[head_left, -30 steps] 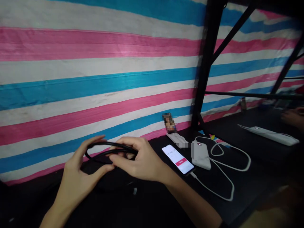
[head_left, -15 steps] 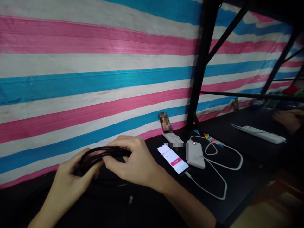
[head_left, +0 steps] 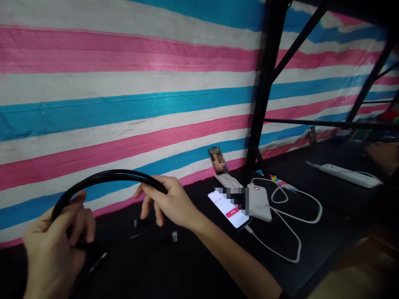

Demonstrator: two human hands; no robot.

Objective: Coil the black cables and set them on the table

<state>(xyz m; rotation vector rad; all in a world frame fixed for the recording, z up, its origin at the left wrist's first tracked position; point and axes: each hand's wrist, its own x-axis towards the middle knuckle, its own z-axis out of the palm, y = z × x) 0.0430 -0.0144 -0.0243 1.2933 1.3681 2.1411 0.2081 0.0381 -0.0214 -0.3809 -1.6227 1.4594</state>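
A bundle of black cable (head_left: 115, 176) arches from one of my hands to the other, its strands lying close together. My left hand (head_left: 54, 238) is closed round the bundle's left end, fingers curled. At the other end, my right hand (head_left: 171, 201) holds the cable near the base of its thumb and forefinger, while its other fingers hang loosely below. Just right of my left hand shows a thin metallic plug end (head_left: 98, 262). A small pale connector (head_left: 174, 236) is below my right hand. The dark surface hides most of the cable's lower part.
A lit phone (head_left: 229, 209) lies on the black table (head_left: 280, 265), beside a white power bank (head_left: 260, 202) with looped white cables. Farther right are another white device (head_left: 347, 175) and another person's hand (head_left: 383, 155). A black metal frame (head_left: 260, 104) stands before the striped sheet.
My hands have moved apart, the left one down and leftward. The cable, a tight coil between them before, now spreads into a wide arch. My right hand's fingers have loosened and hang down.
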